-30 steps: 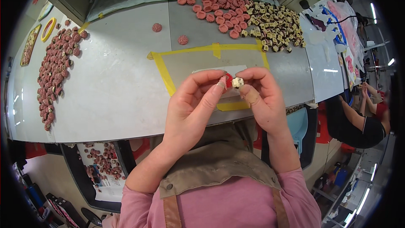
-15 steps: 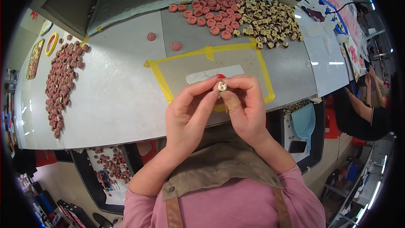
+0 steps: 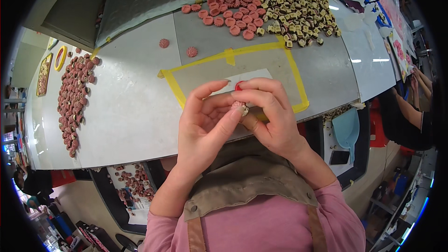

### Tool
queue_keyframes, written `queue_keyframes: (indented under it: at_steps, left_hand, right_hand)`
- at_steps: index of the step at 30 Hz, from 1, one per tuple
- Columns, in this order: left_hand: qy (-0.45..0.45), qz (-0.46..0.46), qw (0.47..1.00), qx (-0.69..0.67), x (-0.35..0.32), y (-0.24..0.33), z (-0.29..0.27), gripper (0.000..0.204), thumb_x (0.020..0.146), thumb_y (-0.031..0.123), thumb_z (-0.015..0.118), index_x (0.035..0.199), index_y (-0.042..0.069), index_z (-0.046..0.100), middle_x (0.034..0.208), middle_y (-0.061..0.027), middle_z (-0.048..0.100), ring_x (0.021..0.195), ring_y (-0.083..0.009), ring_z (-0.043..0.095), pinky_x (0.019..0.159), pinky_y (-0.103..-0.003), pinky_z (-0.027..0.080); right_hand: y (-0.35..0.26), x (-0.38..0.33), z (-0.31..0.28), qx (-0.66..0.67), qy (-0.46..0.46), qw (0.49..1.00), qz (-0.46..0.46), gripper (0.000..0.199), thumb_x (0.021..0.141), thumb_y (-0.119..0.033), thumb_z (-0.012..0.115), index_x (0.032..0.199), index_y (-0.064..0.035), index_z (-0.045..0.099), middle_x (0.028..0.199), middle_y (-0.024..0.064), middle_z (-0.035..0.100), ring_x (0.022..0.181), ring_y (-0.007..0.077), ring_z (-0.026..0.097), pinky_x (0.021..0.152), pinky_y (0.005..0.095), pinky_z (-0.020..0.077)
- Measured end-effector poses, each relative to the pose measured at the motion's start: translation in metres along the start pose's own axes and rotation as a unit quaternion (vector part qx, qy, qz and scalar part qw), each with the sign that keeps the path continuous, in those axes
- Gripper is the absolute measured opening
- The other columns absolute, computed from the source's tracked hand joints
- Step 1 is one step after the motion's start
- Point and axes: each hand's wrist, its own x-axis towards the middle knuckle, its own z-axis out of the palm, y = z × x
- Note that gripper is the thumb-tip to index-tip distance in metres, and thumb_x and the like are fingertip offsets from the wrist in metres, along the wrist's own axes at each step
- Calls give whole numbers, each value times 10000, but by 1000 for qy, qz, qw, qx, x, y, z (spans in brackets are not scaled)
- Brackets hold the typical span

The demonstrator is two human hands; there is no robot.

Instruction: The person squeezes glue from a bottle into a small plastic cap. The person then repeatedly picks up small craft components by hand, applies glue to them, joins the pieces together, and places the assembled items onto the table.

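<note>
Above the table's front edge, my two hands meet around a small piece with a ridged pink part [image 3: 237,105] and a cream part [image 3: 245,110]. My left hand [image 3: 198,123] has its thumb pressed against the piece, its index finger raised and its other fingers curled behind. My right hand [image 3: 275,116] pinches it from the other side, index finger over the top and thumb below. Partly hidden by the right fingers is a small red item [image 3: 239,85]. Behind it, a white strip [image 3: 256,74] lies inside a yellow tape outline [image 3: 200,61].
Pink ridged caps [image 3: 228,14] and cream-and-dark pieces [image 3: 298,16] are heaped at the back. Joined pieces [image 3: 72,93] cover the left side. Below the table are an open drawer [image 3: 133,186] and a blue dustpan [image 3: 346,128]. Another person's arm [image 3: 408,107] is at right.
My left index finger has lifted off, and the right fingers have come over the piece. The piece has turned, showing its pink side, and sits slightly lower. The whole view has shifted a little.
</note>
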Motion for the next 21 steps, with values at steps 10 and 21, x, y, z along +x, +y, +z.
queue_keyframes:
  at_steps: [10,21]
  left_hand:
    - [-26,87,986,143,-1,-9,-5,521,850,-26,632,1314,-5,396,1055,-123,618,948,-141,605,850,-268,490]
    - [38,193,765,613,16,44,-74,219,856,93,616,1064,25,599,1027,-109,628,942,-276,605,825,-350,486]
  right_hand:
    - [14,-7,16,-32,24,998,-47,402,687,42,704,1051,-51,562,1044,102,539,908,277,544,770,357,471]
    - [10,25,-48,-211,-13,977,4,295,825,-92,642,1105,-30,571,1090,145,557,1012,307,545,877,381,445]
